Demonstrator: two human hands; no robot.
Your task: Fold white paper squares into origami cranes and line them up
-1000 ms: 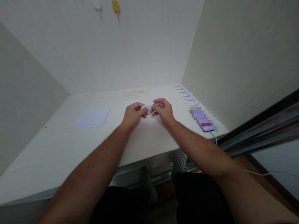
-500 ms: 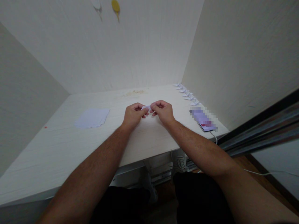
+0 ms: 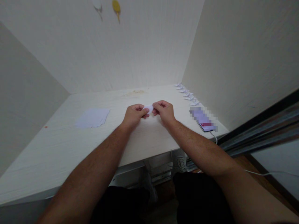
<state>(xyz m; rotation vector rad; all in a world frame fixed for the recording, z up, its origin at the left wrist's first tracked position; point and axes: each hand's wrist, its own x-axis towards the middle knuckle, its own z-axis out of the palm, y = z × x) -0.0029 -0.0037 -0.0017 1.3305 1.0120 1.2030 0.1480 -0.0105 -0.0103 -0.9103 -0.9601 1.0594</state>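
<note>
A small folded piece of white paper (image 3: 148, 108) is held just above the middle of the table, between my two hands. My left hand (image 3: 135, 114) pinches its left part between thumb and fingers. At its right end, the thumb and forefinger of my right hand (image 3: 164, 110) grip the edge. The fingers hide part of the paper, so its exact folds cannot be made out. To the left lies a stack of white paper sheets (image 3: 92, 118). Several folded white paper figures (image 3: 187, 93) stand in a row at the back right.
A phone (image 3: 203, 119) with a blurred screen lies on the right of the white table (image 3: 58, 149), a white cable (image 3: 214, 137) running from it. Walls enclose the table at the back and sides. A yellow hook (image 3: 116, 6) hangs on the back wall.
My right hand has shifted slightly right, away from my left, and more of the paper's face shows between them. The rest of the table looks the same.
</note>
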